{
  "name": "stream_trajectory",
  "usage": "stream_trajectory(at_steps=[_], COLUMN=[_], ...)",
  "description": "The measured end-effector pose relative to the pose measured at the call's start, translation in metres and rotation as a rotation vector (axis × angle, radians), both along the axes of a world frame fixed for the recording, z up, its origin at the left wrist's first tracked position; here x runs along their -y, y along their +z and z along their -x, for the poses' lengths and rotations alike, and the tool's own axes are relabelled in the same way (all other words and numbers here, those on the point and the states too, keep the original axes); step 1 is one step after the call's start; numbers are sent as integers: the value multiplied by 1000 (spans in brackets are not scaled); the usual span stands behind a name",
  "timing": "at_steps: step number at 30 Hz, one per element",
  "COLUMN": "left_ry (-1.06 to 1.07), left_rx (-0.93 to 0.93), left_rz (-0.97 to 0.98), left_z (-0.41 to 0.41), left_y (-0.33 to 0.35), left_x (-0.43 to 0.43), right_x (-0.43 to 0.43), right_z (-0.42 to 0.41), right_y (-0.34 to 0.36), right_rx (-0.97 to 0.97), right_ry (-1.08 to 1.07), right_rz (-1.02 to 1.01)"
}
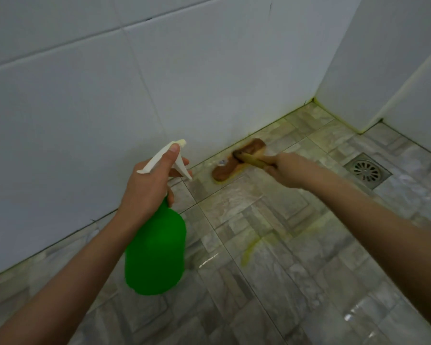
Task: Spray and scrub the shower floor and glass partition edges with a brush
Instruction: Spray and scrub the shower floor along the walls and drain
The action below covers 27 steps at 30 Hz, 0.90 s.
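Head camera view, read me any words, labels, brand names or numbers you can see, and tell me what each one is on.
No text can be read in this view.
green spray bottle: no label or print on the side that shows.
brush: a small pale patch on its brown head, perhaps a sticker, too blurred to read.
floor drain: no marking can be made out.
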<state>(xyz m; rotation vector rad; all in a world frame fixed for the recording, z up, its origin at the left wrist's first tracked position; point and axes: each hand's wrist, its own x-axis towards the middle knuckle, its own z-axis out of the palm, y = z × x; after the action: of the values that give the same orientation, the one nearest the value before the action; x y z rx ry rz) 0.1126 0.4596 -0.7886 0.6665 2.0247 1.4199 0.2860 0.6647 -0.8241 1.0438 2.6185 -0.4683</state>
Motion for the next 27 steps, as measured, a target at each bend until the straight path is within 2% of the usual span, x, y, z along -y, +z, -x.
stream_trajectory(at_steps=[2, 4, 7, 8, 10, 12, 14, 16, 19, 21, 25, 27], left_ry=[1, 2, 30, 38, 50, 46, 47, 60, 66, 62, 29, 22], left_rx=[-21, -37, -40, -38, -19, -17, -20, -23, -31, -35, -54, -63], left_rz=[20, 19, -8, -9, -5, 17, 30, 19, 1, 20, 85, 91], left_z=[2, 4, 13, 15, 15, 14, 13, 13, 13, 10, 0, -4], left_y=[-1, -2, -4, -6, -9, -12, -12, -13, -15, -17, -17, -16], left_x=[5, 13, 27, 30, 34, 36, 40, 43, 50, 51, 46, 44], right_x=[4, -7, -15, -11, 5, 28, 40, 26, 21, 35, 68, 61], right_z=[21, 11, -31, -35, -17, 18, 36, 20, -24, -25, 31, 41], right_y=[-23, -20, 11, 17, 7, -17, -29, -15, 27, 34, -15, -20], right_rx=[-72, -32, 100, 129, 138, -11, -106, -19, 209, 260, -32, -39], right_ry=[42, 63, -40, -90, -59, 14, 70, 145, 134, 132, 181, 236], right_rz=[-25, -16, 243, 265, 138, 23, 21, 39, 194, 145, 103, 54])
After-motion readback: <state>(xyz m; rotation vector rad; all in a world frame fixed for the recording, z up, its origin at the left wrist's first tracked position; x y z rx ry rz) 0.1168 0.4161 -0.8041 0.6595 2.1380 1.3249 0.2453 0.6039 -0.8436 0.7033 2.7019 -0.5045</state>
